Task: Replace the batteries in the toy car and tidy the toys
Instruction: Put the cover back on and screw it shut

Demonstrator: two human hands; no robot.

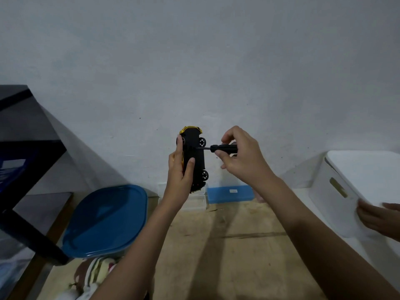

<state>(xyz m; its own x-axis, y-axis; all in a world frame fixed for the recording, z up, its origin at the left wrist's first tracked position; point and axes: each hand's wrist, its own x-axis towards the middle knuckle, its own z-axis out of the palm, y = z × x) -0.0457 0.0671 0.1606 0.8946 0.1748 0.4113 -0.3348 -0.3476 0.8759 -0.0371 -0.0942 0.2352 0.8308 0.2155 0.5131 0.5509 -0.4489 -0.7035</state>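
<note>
Filling lower right, white bin: a third hand touches its side; the gold patch shows no writing I can read.
Blue lid: lower left.
Blue box: centre, by the wall; its label is too small to read.
Left hand: curled round the toy car at centre, underside toward camera.
Right hand: pinching the black screwdriver, tip on the underside.

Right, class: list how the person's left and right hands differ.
The left hand grips the car, holding it on end; the right hand grips the screwdriver, held level. The left thumb lies on the car's underside; the right fingers curl round the handle. Both are raised before the wall.
</note>
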